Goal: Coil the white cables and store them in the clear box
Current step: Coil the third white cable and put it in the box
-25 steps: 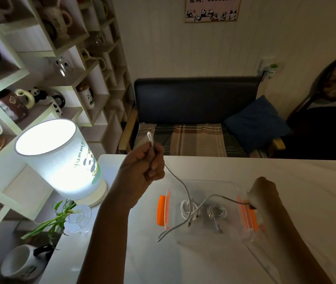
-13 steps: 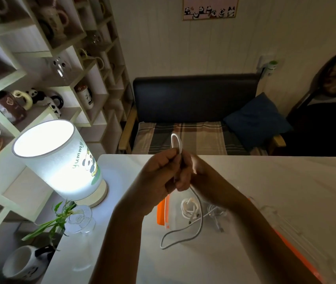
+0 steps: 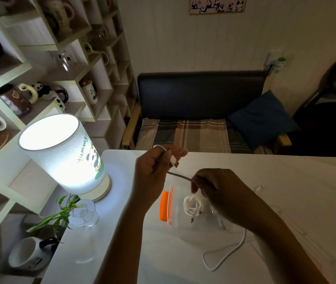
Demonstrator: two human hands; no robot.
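Lit lamp [image 3: 60, 158]: well left of left hand. Left hand [image 3: 152, 171]: pinches white cable [image 3: 178, 176] near plug. Right hand [image 3: 220, 191]: pinches same cable; slack trails beneath. Clear box [image 3: 173, 208]: below hands, coiled cable [image 3: 191, 203] inside, on table [image 3: 286, 181].

head cam, single view | looks forward and down over counter [image 3: 286, 181] | close on hands at frame centre | shelves upper left, sofa top centre
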